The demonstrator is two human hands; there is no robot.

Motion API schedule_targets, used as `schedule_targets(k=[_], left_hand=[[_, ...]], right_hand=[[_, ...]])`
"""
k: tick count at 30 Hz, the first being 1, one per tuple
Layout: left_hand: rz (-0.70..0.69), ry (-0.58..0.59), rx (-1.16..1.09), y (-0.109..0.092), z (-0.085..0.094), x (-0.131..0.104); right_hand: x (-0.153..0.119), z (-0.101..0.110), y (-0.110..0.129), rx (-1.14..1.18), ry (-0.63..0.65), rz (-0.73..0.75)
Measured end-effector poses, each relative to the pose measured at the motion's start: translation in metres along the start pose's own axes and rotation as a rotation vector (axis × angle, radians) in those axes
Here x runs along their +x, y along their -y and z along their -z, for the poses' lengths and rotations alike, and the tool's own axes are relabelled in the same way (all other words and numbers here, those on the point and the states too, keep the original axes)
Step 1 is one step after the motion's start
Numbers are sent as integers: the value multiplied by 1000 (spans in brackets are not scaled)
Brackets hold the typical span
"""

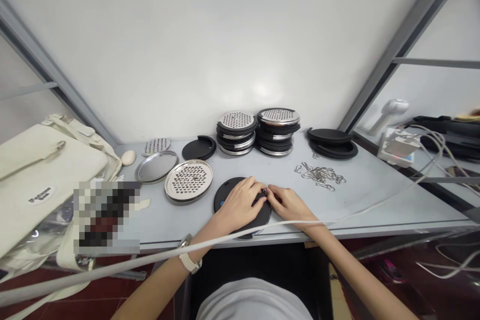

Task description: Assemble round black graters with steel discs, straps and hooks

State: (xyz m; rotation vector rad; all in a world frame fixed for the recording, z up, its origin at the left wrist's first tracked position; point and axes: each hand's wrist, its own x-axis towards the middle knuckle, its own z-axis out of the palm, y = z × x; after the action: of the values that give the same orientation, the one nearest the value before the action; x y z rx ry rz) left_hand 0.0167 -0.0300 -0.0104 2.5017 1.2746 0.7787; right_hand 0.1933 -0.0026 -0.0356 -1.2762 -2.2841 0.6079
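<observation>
The black disc (pixel 224 191) is set at the near edge of the table (pixel 369 175), with the left hand (pixel 240 202) laid over its top, presumably for steadying; whether anything is gripped by that hand cannot be told. At the disc's far right rim, a small metal piece (pixel 265 191) appears to be pinched by the right hand (pixel 289 205), the two hands almost touching. Loose clips (pixel 322 175) are spread farther right, apparently for easy reach.

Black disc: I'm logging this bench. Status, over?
Left hand on black disc. Right hand at its far-right edge. White cable crosses view in front.
</observation>
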Motion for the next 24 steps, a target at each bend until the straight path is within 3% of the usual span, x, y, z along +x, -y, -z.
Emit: schedule_targets(k=[24], left_hand=[[14,9,-15,-3,4,-2]], right_hand=[[-2,2,3,25,-4,-1]])
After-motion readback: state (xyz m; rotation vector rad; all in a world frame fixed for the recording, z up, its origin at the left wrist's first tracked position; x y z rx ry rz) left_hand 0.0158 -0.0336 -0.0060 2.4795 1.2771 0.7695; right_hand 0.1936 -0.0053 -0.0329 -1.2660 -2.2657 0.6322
